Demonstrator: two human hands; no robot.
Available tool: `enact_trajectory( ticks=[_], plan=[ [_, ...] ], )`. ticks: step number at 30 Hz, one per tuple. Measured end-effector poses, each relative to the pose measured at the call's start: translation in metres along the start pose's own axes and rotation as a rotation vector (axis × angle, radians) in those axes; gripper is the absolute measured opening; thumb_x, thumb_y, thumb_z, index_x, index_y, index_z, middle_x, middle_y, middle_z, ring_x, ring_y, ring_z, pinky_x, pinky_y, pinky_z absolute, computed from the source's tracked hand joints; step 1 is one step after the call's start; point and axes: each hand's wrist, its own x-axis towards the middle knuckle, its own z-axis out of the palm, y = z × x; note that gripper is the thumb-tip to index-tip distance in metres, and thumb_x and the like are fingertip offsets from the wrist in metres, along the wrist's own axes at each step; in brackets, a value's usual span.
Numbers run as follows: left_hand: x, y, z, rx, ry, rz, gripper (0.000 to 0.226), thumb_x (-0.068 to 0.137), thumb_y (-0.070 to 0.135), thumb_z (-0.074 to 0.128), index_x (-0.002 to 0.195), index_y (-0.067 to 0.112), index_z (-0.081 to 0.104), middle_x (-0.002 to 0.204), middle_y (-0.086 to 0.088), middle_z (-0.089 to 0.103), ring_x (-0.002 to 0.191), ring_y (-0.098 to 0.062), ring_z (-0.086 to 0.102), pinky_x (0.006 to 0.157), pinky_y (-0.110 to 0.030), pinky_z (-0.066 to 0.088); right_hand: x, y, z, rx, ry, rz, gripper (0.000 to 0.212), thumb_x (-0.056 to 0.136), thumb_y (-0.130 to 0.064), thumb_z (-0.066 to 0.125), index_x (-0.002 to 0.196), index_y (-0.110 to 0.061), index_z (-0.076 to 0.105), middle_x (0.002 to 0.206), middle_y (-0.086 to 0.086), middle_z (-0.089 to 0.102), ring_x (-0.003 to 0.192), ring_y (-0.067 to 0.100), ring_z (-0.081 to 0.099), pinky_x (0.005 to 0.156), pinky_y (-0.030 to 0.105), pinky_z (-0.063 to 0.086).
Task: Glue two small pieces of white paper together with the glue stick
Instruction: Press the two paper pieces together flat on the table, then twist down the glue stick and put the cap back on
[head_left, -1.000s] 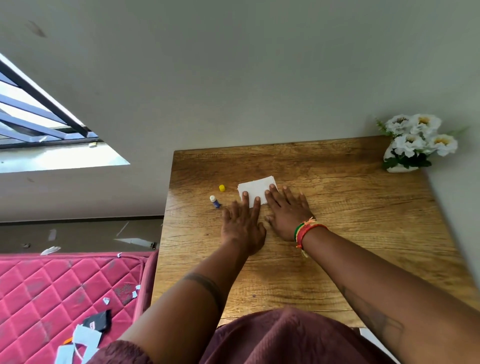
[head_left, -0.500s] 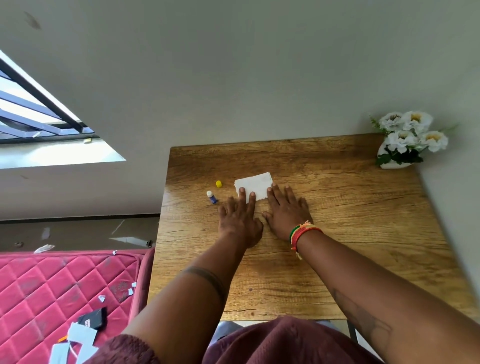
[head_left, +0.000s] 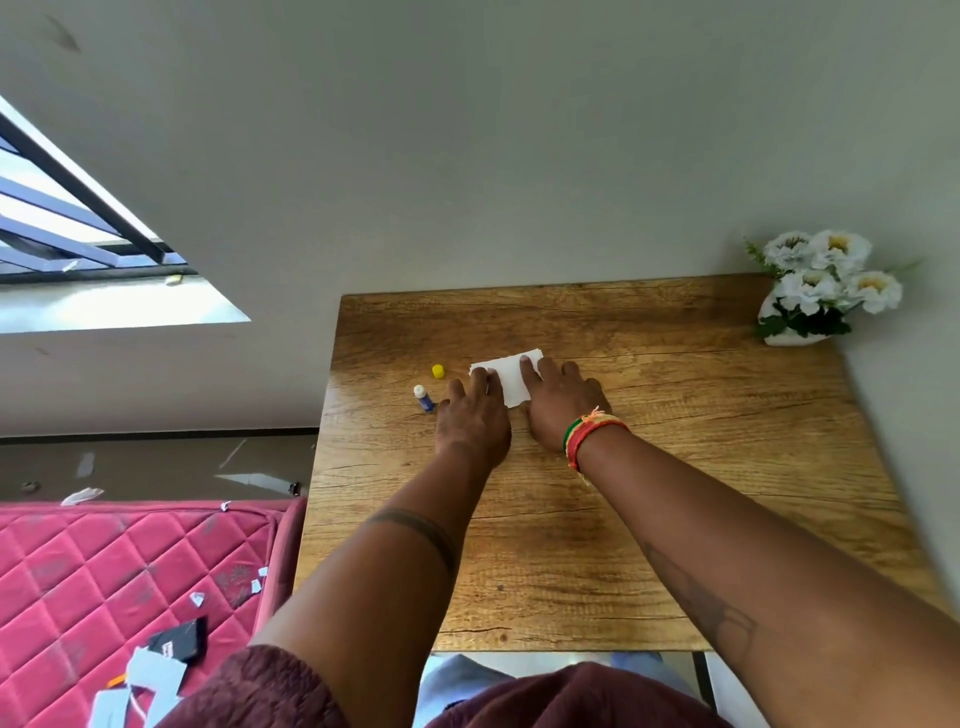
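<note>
White paper (head_left: 508, 378) lies flat; uncapped glue stick (head_left: 424, 398) beside it, yellow cap (head_left: 438, 371) apart.

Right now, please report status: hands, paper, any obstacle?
Left hand and right hand flat, pressing small white paper on wooden table. Uncapped blue glue stick and yellow cap lie left. No obstacle.

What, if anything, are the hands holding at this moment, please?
Nothing is gripped. Both the left hand and the right hand lie flat, fingers pressing the paper onto the table. The glue stick lies untouched.

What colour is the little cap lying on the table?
Yellow. The cap shows clearly in the head view, beside the glue stick.
</note>
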Motion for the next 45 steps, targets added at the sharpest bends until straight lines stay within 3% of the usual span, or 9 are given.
enact_trajectory(
  ticks=[4,11,19,23,26,29,35,41,45],
  plan=[
    [0.006,-0.003,0.002,-0.01,0.01,0.004,0.075,0.097,0.022,0.055,0.16,0.007,0.017,0.156,-0.012,0.024,0.132,-0.039,0.037,0.096,-0.045,0.049,0.007,-0.006,-0.003,-0.049,0.034,0.007,0.064,0.095,-0.024,0.048,0.154,-0.009,0.026,0.155,0.01,0.029,0.134,0.035,0.037,0.1,0.052,0.043],
    [0.007,-0.003,-0.005,-0.121,-0.039,-0.086,0.078,0.094,0.028,0.057,0.157,0.005,0.019,0.152,-0.014,0.023,0.135,-0.038,0.032,0.099,-0.047,0.046,0.016,0.01,-0.001,0.111,0.016,0.054,0.071,0.094,-0.032,0.055,0.154,-0.006,0.028,0.156,0.008,0.031,0.137,0.031,0.036,0.1,0.045,0.047],
    [0.008,0.004,-0.006,-0.077,-0.094,-0.117,0.085,0.092,0.028,0.057,0.159,0.002,0.012,0.154,-0.015,0.019,0.138,-0.038,0.029,0.102,-0.048,0.045,0.013,0.013,0.0,0.074,0.0,0.072,0.076,0.096,-0.032,0.051,0.158,-0.009,0.016,0.155,0.011,0.034,0.138,0.033,0.035,0.101,0.046,0.046],
    [-0.002,0.01,0.005,-0.08,-0.068,-0.109,0.083,0.095,0.029,0.051,0.161,0.004,0.007,0.162,-0.02,0.015,0.141,-0.042,0.027,0.112,-0.053,0.033,0.001,0.011,0.012,0.04,0.071,0.037,0.07,0.099,-0.028,0.045,0.16,-0.021,0.012,0.154,0.014,0.03,0.133,0.036,0.037,0.096,0.047,0.046],
    [-0.017,0.01,0.018,-0.122,-0.036,-0.072,0.078,0.098,0.031,0.045,0.163,0.012,0.006,0.169,-0.021,0.001,0.148,-0.043,0.017,0.12,-0.055,0.021,-0.015,0.011,0.025,-0.027,0.144,-0.026,0.062,0.099,-0.024,0.041,0.158,-0.031,0.022,0.146,0.016,0.036,0.126,0.039,0.042,0.092,0.047,0.047],
    [-0.026,0.008,0.02,-0.16,-0.008,-0.025,0.074,0.099,0.033,0.046,0.163,0.019,0.011,0.169,-0.018,-0.002,0.15,-0.043,0.014,0.12,-0.055,0.022,-0.019,0.015,0.029,-0.011,0.148,0.043,0.06,0.099,-0.031,0.042,0.156,-0.028,0.027,0.147,0.016,0.036,0.129,0.038,0.04,0.097,0.048,0.045],
    [-0.032,0.005,0.005,-0.239,0.052,0.037,0.051,0.103,0.032,0.043,0.152,0.017,0.036,0.155,-0.013,0.036,0.139,-0.037,0.04,0.112,-0.05,0.036,-0.015,0.036,0.023,0.079,0.122,0.209,0.06,0.1,-0.038,0.04,0.157,-0.029,0.022,0.151,0.015,0.031,0.134,0.037,0.036,0.104,0.048,0.04],
    [-0.043,-0.006,0.001,-0.364,0.209,0.014,0.038,0.104,0.029,0.042,0.137,0.015,0.055,0.133,-0.011,0.058,0.121,-0.031,0.055,0.1,-0.044,0.049,-0.014,0.005,0.011,0.149,0.259,0.065,0.048,0.099,-0.037,0.05,0.144,-0.021,0.046,0.135,0.015,0.049,0.122,0.036,0.048,0.093,0.046,0.049],
    [-0.054,-0.023,0.005,-0.434,0.272,0.0,0.026,0.105,0.029,0.04,0.111,0.016,0.062,0.11,-0.007,0.064,0.101,-0.026,0.062,0.083,-0.043,0.054,-0.009,-0.03,0.008,0.257,0.263,-0.065,0.039,0.099,-0.038,0.053,0.133,-0.019,0.056,0.128,0.011,0.055,0.117,0.031,0.052,0.091,0.043,0.05]
  ],
)
